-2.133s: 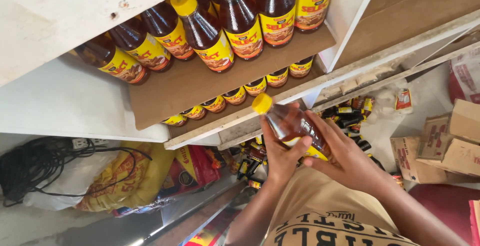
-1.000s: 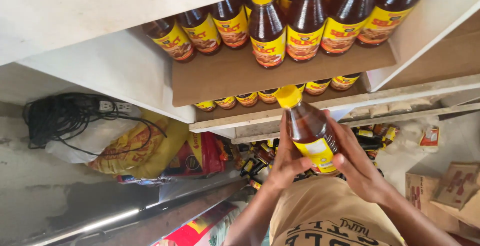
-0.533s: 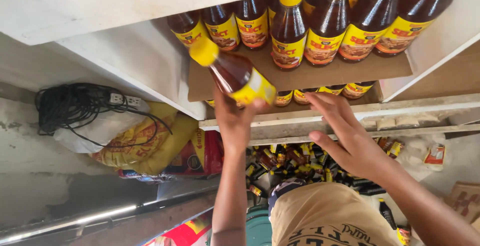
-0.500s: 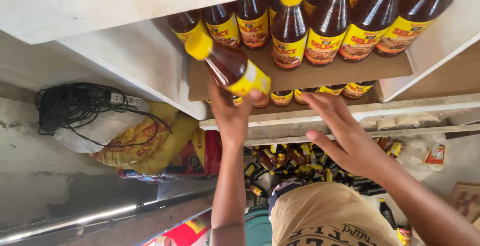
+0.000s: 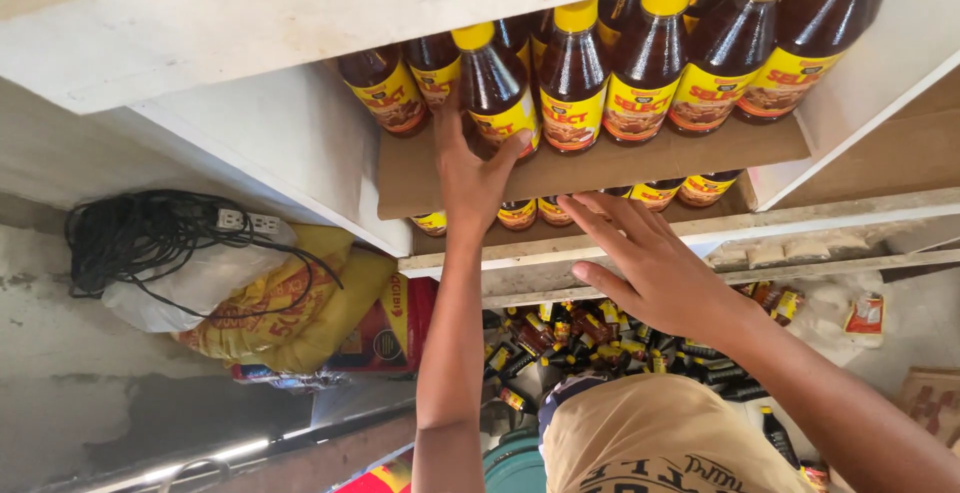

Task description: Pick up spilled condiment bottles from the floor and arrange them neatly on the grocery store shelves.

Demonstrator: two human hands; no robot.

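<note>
Dark sauce bottle [image 5: 497, 93], yellow cap, yellow label: stands upright on the cardboard shelf liner [image 5: 600, 168], in the front row, at the left end of the bottle row [image 5: 690, 63]. Left hand [image 5: 470, 168]: below the bottle on the liner's front part, thumb and fingers closed around the bottle's lower body. Right hand [image 5: 655, 268]: below the liner's front edge, open, fingers spread, holding nothing, palm near the white shelf edge [image 5: 640, 243]. Second bottle row [image 5: 590, 203]: under the liner, only caps and label tops visible. Small dark bottles [image 5: 580, 338]: heaped on the floor, well below the liner. Yellow sacks [image 5: 290, 303] and black cable coil [image 5: 140, 243]: left of and below the liner.
</note>
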